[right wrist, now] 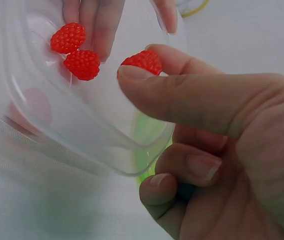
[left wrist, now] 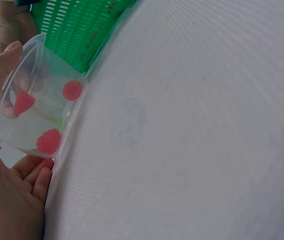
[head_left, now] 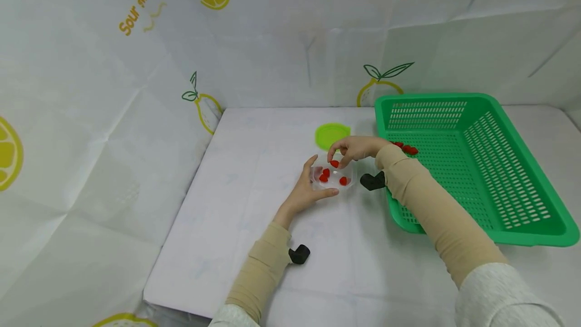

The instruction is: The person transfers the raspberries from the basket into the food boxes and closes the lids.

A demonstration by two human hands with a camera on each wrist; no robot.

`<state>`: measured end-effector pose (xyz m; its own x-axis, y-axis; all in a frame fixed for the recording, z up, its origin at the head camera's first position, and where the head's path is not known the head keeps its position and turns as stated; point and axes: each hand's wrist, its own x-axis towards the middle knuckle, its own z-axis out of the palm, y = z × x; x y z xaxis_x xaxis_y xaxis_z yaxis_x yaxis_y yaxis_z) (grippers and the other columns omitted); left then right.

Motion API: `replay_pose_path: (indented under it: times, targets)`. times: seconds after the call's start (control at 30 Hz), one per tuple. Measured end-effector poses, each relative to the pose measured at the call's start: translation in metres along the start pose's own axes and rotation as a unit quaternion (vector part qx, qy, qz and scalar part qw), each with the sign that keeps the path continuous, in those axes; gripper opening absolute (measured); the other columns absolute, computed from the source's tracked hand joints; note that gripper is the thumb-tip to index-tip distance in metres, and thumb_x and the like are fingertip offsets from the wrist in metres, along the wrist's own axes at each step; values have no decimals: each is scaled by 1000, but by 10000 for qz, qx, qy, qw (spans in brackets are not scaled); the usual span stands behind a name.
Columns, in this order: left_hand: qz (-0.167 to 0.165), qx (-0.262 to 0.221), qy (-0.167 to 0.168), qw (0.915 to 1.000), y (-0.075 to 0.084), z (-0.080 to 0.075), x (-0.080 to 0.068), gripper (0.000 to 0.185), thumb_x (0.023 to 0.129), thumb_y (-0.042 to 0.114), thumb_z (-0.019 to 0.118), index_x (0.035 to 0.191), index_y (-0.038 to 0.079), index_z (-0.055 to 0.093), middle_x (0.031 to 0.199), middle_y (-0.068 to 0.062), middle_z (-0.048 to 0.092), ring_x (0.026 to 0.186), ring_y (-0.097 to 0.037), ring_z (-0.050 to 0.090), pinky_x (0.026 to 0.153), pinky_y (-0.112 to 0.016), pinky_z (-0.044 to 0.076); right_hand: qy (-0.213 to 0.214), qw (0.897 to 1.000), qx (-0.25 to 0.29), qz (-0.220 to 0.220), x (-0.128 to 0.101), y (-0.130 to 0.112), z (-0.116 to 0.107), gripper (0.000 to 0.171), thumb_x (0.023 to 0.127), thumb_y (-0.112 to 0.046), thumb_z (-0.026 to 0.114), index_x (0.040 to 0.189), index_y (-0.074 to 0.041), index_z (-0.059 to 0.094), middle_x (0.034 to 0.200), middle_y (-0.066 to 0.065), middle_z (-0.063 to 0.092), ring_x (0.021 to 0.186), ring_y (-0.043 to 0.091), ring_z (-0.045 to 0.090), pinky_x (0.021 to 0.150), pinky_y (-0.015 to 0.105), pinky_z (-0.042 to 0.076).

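A clear plastic container point(head_left: 333, 184) stands on the white table, held at its left side by my left hand point(head_left: 303, 192), thumb in front and fingers around the far side. Several red raspberries point(head_left: 343, 181) lie inside it. My right hand point(head_left: 360, 147) is over the container's far right rim and pinches one raspberry point(right wrist: 144, 61) between thumb and index finger. In the right wrist view, the other fingers of that hand are curled below the thumb, outside the container wall.
A lime-green round lid point(head_left: 328, 138) lies on the table just behind the container. To the right stands a large green slotted basket point(head_left: 535, 240), with several more red raspberries point(head_left: 410, 150) by its left wall, partly behind my right forearm. Lemon-printed sheeting point(head_left: 281, 54) hangs behind the table.
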<state>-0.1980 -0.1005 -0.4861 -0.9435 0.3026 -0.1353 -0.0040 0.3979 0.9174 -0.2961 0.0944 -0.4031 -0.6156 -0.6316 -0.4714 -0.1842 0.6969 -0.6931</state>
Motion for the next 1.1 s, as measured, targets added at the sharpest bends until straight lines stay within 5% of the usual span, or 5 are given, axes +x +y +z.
replay_pose_path:
  times: [0.43, 1.1]
  targets:
    - [69, -27, 12, 10000, 1, 0, 1, 99, 71, 45, 77, 143, 46, 8, 153, 2, 22, 140, -19, 25, 112, -51, 28, -71, 9997, -163, 136, -3, -4, -1, 30, 84, -4, 60, 113, -9, 62, 83, 3, 36, 85, 20, 36, 63, 27, 29]
    - [72, -133, -13, 9999, -3, 0, 1, 100, 71, 44, 78, 142, 48, 7, 150, 2, 29, 139, -18, 27, 112, -49, 27, 3, 9997, -246, 63, -4, -3, 1, 28, 82, -3, 60, 109, -10, 65, 74, 1, 34, 74, 18, 36, 61, 26, 28]
